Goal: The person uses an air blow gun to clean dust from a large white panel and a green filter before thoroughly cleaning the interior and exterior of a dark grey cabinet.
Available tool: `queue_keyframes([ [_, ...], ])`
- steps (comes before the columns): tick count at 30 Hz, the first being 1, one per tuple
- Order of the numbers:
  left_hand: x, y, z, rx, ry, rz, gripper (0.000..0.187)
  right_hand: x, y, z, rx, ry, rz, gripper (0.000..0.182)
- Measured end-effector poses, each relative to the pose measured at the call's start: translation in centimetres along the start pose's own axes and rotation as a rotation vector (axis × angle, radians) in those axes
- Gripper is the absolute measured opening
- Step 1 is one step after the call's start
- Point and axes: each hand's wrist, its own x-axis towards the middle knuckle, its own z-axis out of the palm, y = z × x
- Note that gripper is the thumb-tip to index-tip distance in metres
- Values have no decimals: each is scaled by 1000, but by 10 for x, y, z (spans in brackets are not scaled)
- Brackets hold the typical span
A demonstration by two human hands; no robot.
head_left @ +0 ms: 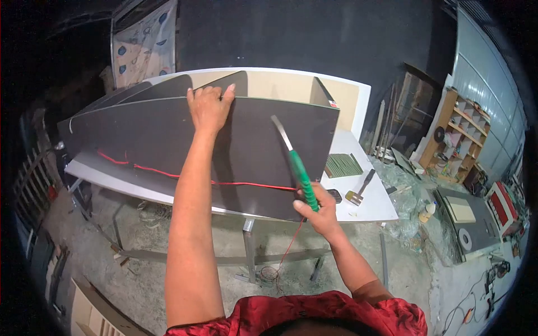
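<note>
The left hand point(208, 107) grips the top edge of the dark panel point(255, 143), which stands on the white counter point(364, 196); the right hand point(318, 208) is closed around a green-handled tool point(302, 178) before the panel.

Your left hand point(210, 106) reaches farthest forward on a nearly straight arm, palm down with thumb spread from the fingers, while your right hand point(320, 208), nearer your body and lower, curls into a grip, its forearm angled inward from your right.
</note>
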Motion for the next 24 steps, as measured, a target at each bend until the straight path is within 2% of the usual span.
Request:
queue_keyframes([
  [1,0,-2,4,38,45,17,55,-5,-1,-1,41,-68,25,36],
  [4,5,1,-5,95,-60,22,54,-26,-6,-11,87,-237,92,41],
  [5,6,4,-7,41,-64,4,51,-39,1,-10,44,-242,52,42],
  [6,5,7,-7,-52,15,7,49,-49,7,-9,-9,-237,17,44],
  [8,6,4,-1,-76,4,-21,48,-64,0,-19,84,-294,66,46],
  [9,6,5,-2,-58,9,6,48,-73,0,-21,56,-224,106,46],
  [11,6,-1,6,11,41,68,49,-90,3,-25,15,-288,57,41],
  [14,8,-28,32,138,-35,67,52,-110,-4,-35,24,-263,189,40],
  [16,7,-37,39,153,-4,94,52,-122,-1,-42,20,-229,222,39],
  [21,6,-43,41,201,-143,28,61,-141,-6,-59,-25,-182,251,39],
  [24,11,-48,42,350,-245,17,59,-154,-9,-62,-26,-131,257,39],
])
